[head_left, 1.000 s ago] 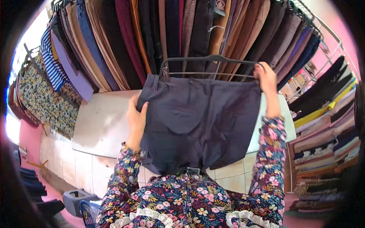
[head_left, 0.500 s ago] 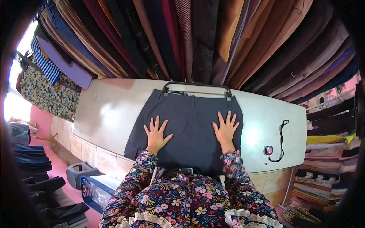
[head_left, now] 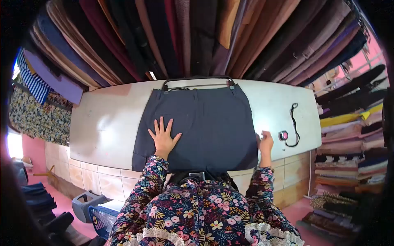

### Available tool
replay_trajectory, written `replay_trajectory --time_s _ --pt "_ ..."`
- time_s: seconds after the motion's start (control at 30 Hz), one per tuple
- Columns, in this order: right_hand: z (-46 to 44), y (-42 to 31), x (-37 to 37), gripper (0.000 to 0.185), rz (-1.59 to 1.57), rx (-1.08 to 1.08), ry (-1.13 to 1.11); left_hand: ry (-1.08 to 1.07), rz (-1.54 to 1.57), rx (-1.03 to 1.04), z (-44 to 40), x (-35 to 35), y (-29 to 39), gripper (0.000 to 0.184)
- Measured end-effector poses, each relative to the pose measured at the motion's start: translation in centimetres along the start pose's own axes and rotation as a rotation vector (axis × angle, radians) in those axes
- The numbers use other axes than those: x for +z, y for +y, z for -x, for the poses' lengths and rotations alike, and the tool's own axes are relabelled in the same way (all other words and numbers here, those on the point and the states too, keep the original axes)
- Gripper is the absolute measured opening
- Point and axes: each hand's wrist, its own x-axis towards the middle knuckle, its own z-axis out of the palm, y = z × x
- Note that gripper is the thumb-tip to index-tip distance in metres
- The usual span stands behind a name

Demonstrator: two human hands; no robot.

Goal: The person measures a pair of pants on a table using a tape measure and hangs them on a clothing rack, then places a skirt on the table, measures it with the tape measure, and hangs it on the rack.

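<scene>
Your L grip (head_left: 164, 141) spread flat, grasping nada, atop dk garment (head_left: 221, 127). Your R grip (head_left: 266, 144) by garment's edge, fingers bent; can't tell if pinching. Round gadget (head_left: 283, 135) just right of R grip, on desk (head_left: 102, 123); hanger (head_left: 199, 77) beyond both.

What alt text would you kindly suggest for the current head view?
A dark garment on a black hanger lies on a white table, the left hand spread flat on it and the right hand beside its right edge. Clothes hang beyond the table.
</scene>
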Motion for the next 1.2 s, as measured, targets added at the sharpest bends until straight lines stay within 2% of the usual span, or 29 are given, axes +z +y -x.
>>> replay_trajectory --time_s 0.03,0.07,0.13,0.17,0.23,0.27,0.33,0.37,0.43,0.47,0.57,0.67,0.93,1.0,1.03,1.07,1.1,1.13,1.17,1.2 --pt "1.3 1.4 -1.8 0.025 0.112 0.148 -0.195 -0.010 0.004 0.022 0.1 0.1 0.0 0.074" --pt "2.3 2.4 -2.2 0.025 0.115 0.163 -0.180 -0.007 -0.008 0.012 -0.1 0.2 0.1 0.074" --pt "4.2 4.2 -2.3 0.028 -0.090 0.317 -0.612 -0.018 -0.032 -0.001 -0.3 0.3 0.1 0.074" --pt "5.0 3.2 -2.7 0.028 -0.087 0.327 -0.605 -0.024 -0.029 0.009 -0.3 0.4 0.0 0.074" --pt "6.7 -2.1 -3.0 0.038 -0.422 0.404 -0.850 0.011 -0.035 0.015 -0.3 0.6 0.0 0.074" --pt "7.0 -3.0 -2.0 0.038 -0.426 0.404 -0.843 0.002 -0.045 0.014 -0.3 0.5 0.0 0.074" --pt "7.3 -3.6 -0.4 0.049 -1.056 0.699 -0.681 0.008 -0.050 0.019 -0.4 0.7 -0.1 0.074" --pt "7.4 -2.2 0.3 0.049 -1.061 0.696 -0.674 0.011 -0.052 0.016 -0.4 0.8 -0.1 0.074" --pt "7.0 2.4 2.4 0.058 -0.992 0.521 -1.028 0.019 -0.054 0.020 -0.6 0.9 0.0 0.073" --pt "6.8 3.2 2.5 0.057 -1.099 0.513 -1.103 0.021 -0.054 0.016 -0.7 0.8 0.0 0.073" --pt "7.7 -0.9 1.0 0.061 -1.264 0.499 -1.078 0.014 -0.052 0.013 -0.7 0.6 0.4 0.073" --pt "8.3 -2.2 1.7 0.060 -1.282 0.553 -1.044 0.030 -0.053 0.016 -0.7 0.8 0.3 0.072" --pt "8.4 -2.9 3.9 0.053 -1.174 0.597 -1.022 0.060 -0.029 0.030 -0.7 1.2 0.2 0.073" --pt "8.1 -2.8 2.1 0.052 -1.231 0.591 -0.832 0.070 -0.023 0.035 -0.8 1.2 0.3 0.073" --pt "7.5 -1.9 1.1 0.051 -1.228 0.591 -0.664 0.068 -0.020 0.034 -0.8 1.1 0.4 0.073" --pt "7.0 -0.7 0.3 0.049 -1.220 0.588 -0.498 0.066 -0.017 0.033 -0.8 1.1 0.5 0.073" --pt "7.0 -3.4 -3.0 0.050 -1.163 0.462 -0.424 0.068 -0.013 0.031 -0.8 1.1 0.5 0.073" --pt "5.7 -3.3 -5.1 0.045 -0.822 0.272 -0.414 0.067 -0.013 0.033 -0.8 1.1 0.5 0.073" --pt "4.3 -2.9 -7.5 0.038 -0.192 0.027 -0.338 0.067 -0.013 0.033 -0.8 1.1 0.5 0.073" --pt "3.4 -3.6 -9.3 0.036 0.273 -0.083 -0.195 0.066 -0.011 0.032 -0.7 1.1 0.4 0.073"
